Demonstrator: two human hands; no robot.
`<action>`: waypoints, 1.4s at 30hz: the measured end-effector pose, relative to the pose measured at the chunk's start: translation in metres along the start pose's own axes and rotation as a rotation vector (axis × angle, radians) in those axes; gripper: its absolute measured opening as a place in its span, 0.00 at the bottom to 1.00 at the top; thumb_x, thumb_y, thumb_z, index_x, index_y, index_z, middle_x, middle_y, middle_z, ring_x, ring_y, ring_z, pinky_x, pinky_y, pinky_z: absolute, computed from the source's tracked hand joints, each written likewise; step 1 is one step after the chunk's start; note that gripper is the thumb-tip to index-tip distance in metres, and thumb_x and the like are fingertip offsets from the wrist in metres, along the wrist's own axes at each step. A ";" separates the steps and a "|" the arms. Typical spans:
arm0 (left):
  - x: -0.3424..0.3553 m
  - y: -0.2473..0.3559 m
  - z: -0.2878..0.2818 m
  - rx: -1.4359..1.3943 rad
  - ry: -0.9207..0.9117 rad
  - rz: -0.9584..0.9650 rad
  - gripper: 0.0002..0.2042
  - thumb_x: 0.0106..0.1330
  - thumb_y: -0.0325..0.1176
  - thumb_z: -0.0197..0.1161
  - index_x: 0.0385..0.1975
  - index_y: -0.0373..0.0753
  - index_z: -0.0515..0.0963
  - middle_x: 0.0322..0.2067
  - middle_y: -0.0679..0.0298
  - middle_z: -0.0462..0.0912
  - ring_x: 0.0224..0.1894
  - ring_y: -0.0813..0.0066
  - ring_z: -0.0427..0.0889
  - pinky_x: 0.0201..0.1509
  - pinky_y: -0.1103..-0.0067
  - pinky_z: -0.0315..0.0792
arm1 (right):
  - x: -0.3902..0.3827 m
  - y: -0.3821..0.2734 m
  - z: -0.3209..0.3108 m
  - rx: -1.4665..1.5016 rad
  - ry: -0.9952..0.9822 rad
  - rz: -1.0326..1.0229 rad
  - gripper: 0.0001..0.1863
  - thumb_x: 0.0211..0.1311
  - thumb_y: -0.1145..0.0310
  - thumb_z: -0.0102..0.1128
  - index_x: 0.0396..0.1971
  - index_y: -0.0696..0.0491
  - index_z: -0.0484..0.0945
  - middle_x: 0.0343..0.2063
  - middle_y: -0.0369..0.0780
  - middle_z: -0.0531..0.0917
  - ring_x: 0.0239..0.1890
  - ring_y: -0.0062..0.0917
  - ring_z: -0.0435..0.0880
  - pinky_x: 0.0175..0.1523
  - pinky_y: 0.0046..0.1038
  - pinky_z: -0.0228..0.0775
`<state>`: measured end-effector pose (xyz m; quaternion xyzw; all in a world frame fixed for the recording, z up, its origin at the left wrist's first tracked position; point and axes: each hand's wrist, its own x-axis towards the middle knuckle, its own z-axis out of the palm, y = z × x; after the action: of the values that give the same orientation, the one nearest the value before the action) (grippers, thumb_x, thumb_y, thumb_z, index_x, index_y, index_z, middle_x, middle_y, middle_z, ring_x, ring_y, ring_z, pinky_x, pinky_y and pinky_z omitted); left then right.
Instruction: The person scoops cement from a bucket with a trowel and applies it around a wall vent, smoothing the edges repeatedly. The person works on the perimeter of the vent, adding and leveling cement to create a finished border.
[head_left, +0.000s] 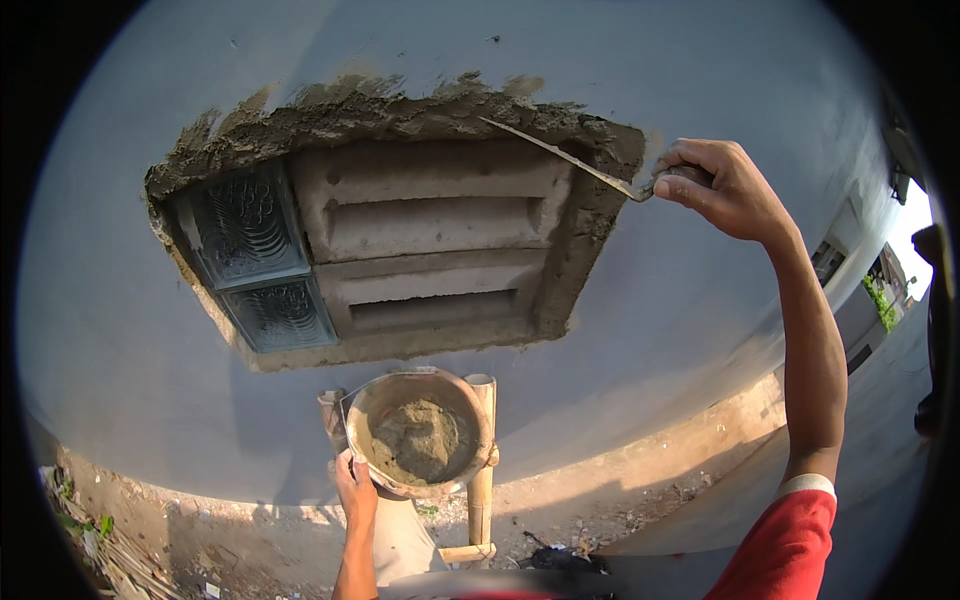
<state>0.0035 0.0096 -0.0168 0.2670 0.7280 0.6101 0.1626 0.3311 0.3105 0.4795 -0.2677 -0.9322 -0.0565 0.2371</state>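
My right hand (pixel 722 188) is closed round the handle of a trowel (pixel 570 160). Its long thin blade points left and lies across the rough mortar (pixel 400 115) along the top edge of a wall opening; whether the tip touches, I cannot tell. Below the opening, my left hand (pixel 354 482) grips the rim of a bucket (pixel 478 470) on its near left side. Wet grey-brown mortar (pixel 425 440) sits heaped inside. Two patterned glass blocks (pixel 250 225) fill the opening's left side, beside pale slotted vent blocks (pixel 440 215).
Bamboo poles (pixel 481 505) of a ladder or stand rise beside and behind the bucket. A smooth blue-grey wall (pixel 680 310) surrounds the opening. Below lies dirt ground (pixel 600 490) with rubble, and sticks (pixel 130 565) are piled at lower left.
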 end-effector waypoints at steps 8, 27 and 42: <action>0.000 -0.004 -0.002 0.019 -0.008 0.016 0.15 0.79 0.35 0.53 0.55 0.31 0.76 0.49 0.53 0.80 0.53 0.63 0.78 0.63 0.68 0.69 | 0.021 0.009 0.010 -0.009 0.071 -0.034 0.16 0.65 0.57 0.74 0.41 0.55 0.88 0.27 0.40 0.87 0.28 0.26 0.83 0.35 0.31 0.74; 0.003 -0.015 -0.004 0.024 -0.042 -0.012 0.14 0.81 0.35 0.53 0.56 0.32 0.75 0.48 0.53 0.80 0.52 0.61 0.78 0.62 0.68 0.69 | -0.061 -0.055 0.009 -0.029 -0.138 -0.202 0.14 0.61 0.62 0.77 0.39 0.56 0.87 0.30 0.40 0.85 0.30 0.35 0.85 0.38 0.36 0.77; 0.000 -0.004 -0.002 -0.008 -0.008 0.039 0.14 0.81 0.33 0.52 0.57 0.31 0.75 0.48 0.54 0.80 0.51 0.63 0.78 0.61 0.70 0.69 | -0.024 -0.013 -0.028 -0.196 0.242 -0.155 0.13 0.66 0.61 0.75 0.41 0.55 0.88 0.30 0.40 0.88 0.26 0.25 0.82 0.33 0.30 0.74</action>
<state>0.0019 0.0080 -0.0202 0.2830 0.7197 0.6149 0.1544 0.3534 0.2819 0.4933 -0.2080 -0.9047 -0.1968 0.3153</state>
